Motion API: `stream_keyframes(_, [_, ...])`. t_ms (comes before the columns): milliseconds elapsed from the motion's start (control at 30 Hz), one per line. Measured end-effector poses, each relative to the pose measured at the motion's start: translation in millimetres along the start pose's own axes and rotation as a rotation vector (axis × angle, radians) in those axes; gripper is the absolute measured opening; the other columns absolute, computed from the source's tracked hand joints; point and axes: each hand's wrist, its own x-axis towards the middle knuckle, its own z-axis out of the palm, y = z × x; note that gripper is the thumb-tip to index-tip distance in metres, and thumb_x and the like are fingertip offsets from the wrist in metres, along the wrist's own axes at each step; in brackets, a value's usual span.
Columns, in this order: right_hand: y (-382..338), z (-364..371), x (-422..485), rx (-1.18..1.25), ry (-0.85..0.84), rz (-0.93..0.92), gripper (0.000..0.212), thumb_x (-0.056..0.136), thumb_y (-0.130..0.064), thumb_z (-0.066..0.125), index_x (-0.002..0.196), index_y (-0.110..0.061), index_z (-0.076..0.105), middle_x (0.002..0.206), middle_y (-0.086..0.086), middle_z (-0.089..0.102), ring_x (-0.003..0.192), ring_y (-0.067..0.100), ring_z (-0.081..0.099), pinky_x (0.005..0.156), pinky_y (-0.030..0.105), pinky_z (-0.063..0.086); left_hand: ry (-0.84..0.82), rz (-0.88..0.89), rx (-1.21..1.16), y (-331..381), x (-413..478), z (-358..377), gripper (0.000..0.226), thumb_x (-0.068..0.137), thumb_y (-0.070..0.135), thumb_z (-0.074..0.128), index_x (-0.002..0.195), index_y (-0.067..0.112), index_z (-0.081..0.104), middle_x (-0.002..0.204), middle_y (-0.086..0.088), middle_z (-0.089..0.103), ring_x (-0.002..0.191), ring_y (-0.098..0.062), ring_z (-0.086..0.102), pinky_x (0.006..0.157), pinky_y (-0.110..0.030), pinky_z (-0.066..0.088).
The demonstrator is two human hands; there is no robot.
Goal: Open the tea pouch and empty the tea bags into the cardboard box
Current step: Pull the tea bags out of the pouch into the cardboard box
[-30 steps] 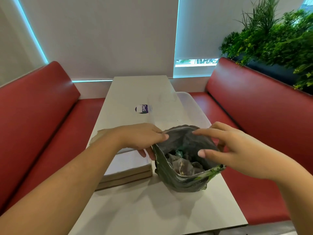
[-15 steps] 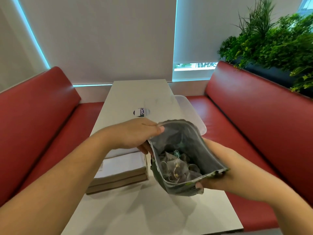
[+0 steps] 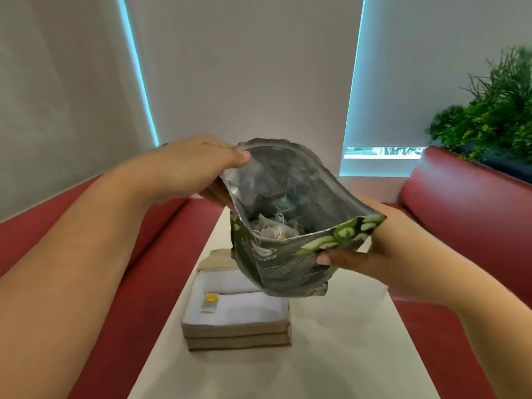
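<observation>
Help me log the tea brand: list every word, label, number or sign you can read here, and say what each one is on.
No text here can be read.
Tea pouch: pale lettering on its dark front, too blurred to read.
Yellow tag inside the cardboard box: too small to tell whether it carries print.
No other writing shows in this view.
</observation>
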Motion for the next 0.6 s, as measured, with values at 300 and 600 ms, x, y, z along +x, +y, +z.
stream_keyframes(300, [-32, 116, 22, 1.348, -0.314, 0.675, 0.038, 0.095, -0.046, 0.035, 0.126, -0.034, 0.053, 0.117, 0.017, 0.066, 0.097, 0.042, 0.066, 0.073, 0.048, 0.057, 0.240, -0.073, 0.211, -72, 20, -14, 0.043, 0.100, 0.033, 0.039, 0.068, 0.011, 0.056, 0.068, -0.005, 0.054, 0.066, -0.019, 0.049, 0.062, -0.033, 0.034])
stream_keyframes(600, [-33, 173, 78, 1.279, -0.282, 0.871, 0.046, 0.080, -0.027, 0.067, 0.122, -0.013, 0.057, 0.118, 0.017, 0.066, 0.101, 0.039, 0.066, 0.082, 0.058, 0.054, 0.076, 0.030, 0.249, -156, 29, -15, 0.044, 0.101, 0.034, 0.036, 0.074, 0.008, 0.061, 0.071, -0.008, 0.061, 0.065, -0.020, 0.055, 0.065, -0.036, 0.043])
